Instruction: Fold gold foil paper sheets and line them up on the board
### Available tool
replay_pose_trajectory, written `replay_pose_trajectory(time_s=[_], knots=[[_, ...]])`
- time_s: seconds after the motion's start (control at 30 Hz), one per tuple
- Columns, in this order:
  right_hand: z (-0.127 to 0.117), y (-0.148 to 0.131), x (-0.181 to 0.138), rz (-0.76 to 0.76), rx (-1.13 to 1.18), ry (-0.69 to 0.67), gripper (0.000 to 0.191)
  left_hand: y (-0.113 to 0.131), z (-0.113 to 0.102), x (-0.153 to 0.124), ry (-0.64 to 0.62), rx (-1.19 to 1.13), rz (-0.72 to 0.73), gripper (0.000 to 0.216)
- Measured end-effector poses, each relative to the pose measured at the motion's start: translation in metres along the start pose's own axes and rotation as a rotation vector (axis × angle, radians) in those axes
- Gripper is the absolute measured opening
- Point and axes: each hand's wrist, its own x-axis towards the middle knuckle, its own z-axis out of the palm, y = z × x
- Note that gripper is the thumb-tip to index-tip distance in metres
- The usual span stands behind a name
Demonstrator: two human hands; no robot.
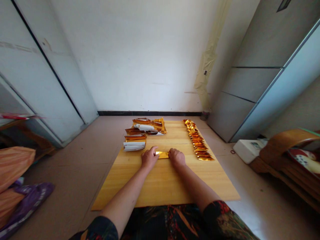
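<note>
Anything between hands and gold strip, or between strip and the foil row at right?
Nothing visible blocks left hand or right hand, both on the gold strip; toward the foil row, only the right hand intervenes.

you are working in soft, dim light; the gold strip (163, 154) is glinting, and lens distortion is stretching the edges.

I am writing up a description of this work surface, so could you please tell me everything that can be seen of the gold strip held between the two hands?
The gold strip is narrow, shiny and foil-like, with bright highlights and a darker lower edge. It runs crosswise, its visible middle roughly straight. The left hand grips one end and the right hand the other, hiding both ends. It is over the wooden board; whether it touches the board is unclear.
</note>
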Motion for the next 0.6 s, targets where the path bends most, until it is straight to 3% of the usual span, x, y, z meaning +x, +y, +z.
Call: replay_pose_trajectory(time_s=[0.3, 0.6], knots=[[0.001, -0.002, 0.001, 0.033, -0.004, 0.014, 0.018, 0.003, 0.004, -0.005, 0.014, 0.082, 0.059, 0.039], [0.005, 0.0, -0.003, -0.04, 0.005, 0.076, 0.017, 0.0, 0.002, -0.014, 0.036, 0.033, 0.086, 0.047]])
